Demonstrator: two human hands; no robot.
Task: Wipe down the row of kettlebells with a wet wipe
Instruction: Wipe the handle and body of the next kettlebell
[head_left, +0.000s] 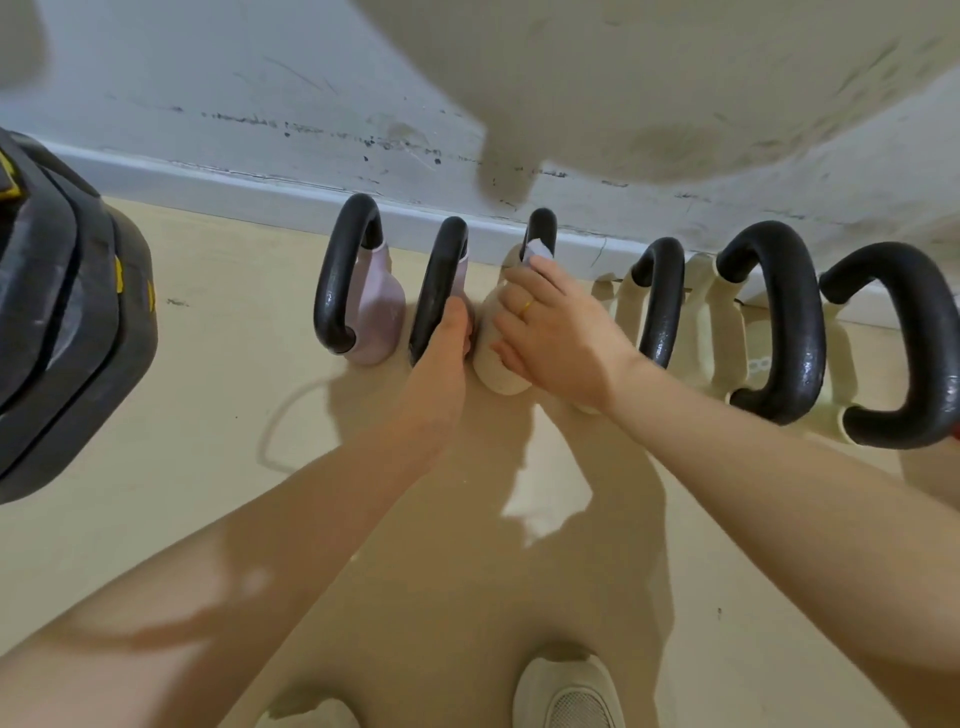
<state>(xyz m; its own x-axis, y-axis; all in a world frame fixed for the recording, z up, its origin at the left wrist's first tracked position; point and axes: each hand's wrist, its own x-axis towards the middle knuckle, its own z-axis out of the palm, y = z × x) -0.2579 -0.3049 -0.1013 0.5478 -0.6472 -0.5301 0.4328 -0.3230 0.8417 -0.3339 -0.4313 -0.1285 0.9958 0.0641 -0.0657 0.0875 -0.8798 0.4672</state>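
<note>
A pale beige floor (208, 364) is meeting a scuffed white wall (208, 104), and the row is standing along it. From the left, my left hand (452, 338) is closing around the black handle of the second, pink kettlebell (439, 280). Just to its right, my right hand (550, 322) is pressing a white wet wipe (537, 252) on the cream third kettlebell (498, 364), whose handle is running away from me toward the wall. Three more are waiting further right.

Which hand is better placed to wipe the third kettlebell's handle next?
Probably the right hand: it already lies on the cream kettlebell, holding the wipe at its handle. The left hand is busy gripping the neighbouring handle.
</note>
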